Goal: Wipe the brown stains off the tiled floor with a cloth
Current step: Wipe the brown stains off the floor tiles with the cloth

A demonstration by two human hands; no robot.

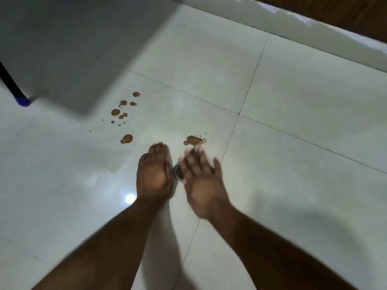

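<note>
Brown stains on the white tiled floor [293, 101], nearly all left, as far as I can judge. Left cluster of drops [123, 109] untouched, round edges intact, with a bigger blob [127, 138] just below it. Right splash [193, 140] has a smear dragged toward the right hand at its near edge, so wiping looks barely begun there.

Far left: black furniture leg with blue foot [23, 100], well apart from the stains, its big shadow reaching close to the cluster. Not in the way.

Left hand [155, 174] fingers together, palm flat, held edge-on beside the cloth; cannot tell if it touches it. Cloth [178, 171] is a small dark wad, mostly hidden between the hands, near the right splash. Right hand [201, 181] blurred, fingers spread over the cloth; cannot tell if it grips.

Far right top: wooden panel [345, 15] above a glossy skirting. Path to both stain groups is open.
</note>
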